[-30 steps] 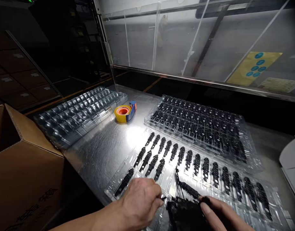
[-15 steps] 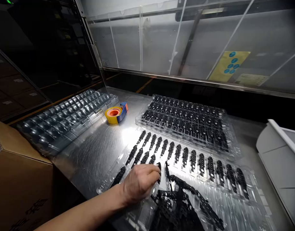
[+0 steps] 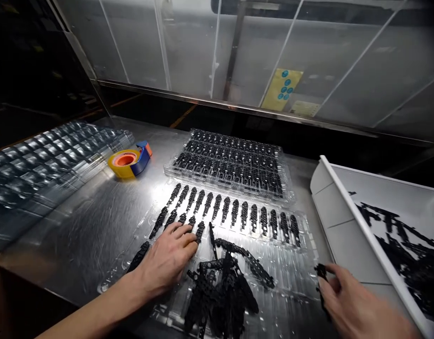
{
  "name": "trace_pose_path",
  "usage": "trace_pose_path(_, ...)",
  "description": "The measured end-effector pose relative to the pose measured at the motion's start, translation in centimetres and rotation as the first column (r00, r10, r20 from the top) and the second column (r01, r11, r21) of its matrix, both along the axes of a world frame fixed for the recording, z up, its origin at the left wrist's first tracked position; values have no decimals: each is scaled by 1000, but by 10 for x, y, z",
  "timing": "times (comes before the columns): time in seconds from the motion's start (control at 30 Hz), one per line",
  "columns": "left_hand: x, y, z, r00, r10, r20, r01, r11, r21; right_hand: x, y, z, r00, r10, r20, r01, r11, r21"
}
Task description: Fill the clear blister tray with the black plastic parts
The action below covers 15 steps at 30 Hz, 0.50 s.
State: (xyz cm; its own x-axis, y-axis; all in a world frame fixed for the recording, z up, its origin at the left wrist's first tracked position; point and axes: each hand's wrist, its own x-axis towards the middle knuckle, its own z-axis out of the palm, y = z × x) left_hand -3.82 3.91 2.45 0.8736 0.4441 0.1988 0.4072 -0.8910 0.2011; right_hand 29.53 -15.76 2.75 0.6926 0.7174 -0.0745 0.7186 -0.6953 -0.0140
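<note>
My left hand (image 3: 172, 254) rests over the clear plastic tray (image 3: 290, 268), fingers loosely bent and slightly apart across the second row. One black slotted plastic part (image 3: 200, 231) lies just past its fingertips; I see nothing held in it, though the thumb is hidden. At the right, my right hand (image 3: 354, 296) pinches another black slotted plastic part between thumb and fingers, beside the white bin. A loose pile of the same black parts (image 3: 224, 287) sits on the tray's near side. The far row of slots holds several upright parts (image 3: 235, 212).
Behind stands a filled tray stack (image 3: 234, 160). A tape dispenser (image 3: 130, 162) and a stack of clear trays (image 3: 43, 160) are on the left of the metal table (image 3: 93, 226). The white bin (image 3: 365, 230) at right contains more black parts. A clear panel (image 3: 188, 56) hangs beyond.
The view has swung right, bringing the white bin and my right hand with a black part into sight. My left hand has loosened from the part it was pinching, which now lies in the second row.
</note>
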Motion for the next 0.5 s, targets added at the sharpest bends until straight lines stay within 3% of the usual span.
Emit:
trace_pose_path(0.1, 0, -6, 4, 1000, 20, -15, -20, 1000, -17, -25, 40, 22, 997, -50, 56, 60, 978, -200)
trace_pose_path(0.2, 13, -15, 12, 1000, 5, -15, -6, 998, -55, -36, 55, 21, 999, -24, 31, 30, 976, -218)
trace_pose_path(0.27, 35, -20, 19, 999, -35, -39, 31, 996, -86, -34, 52, 13, 1000, -1, -3, 1, 981, -195)
trace_pose_path(0.37, 82, -22, 25, 973, -194, -126, 181, 978, -107, -30, 43, 4, 999, 21, -26, -25, 986, -162)
trace_pose_path(0.5, 128, -21, 26, 905, -387, -176, 369, 921, -124, -42, 40, 3, 996, 7, 84, 1, 996, -94)
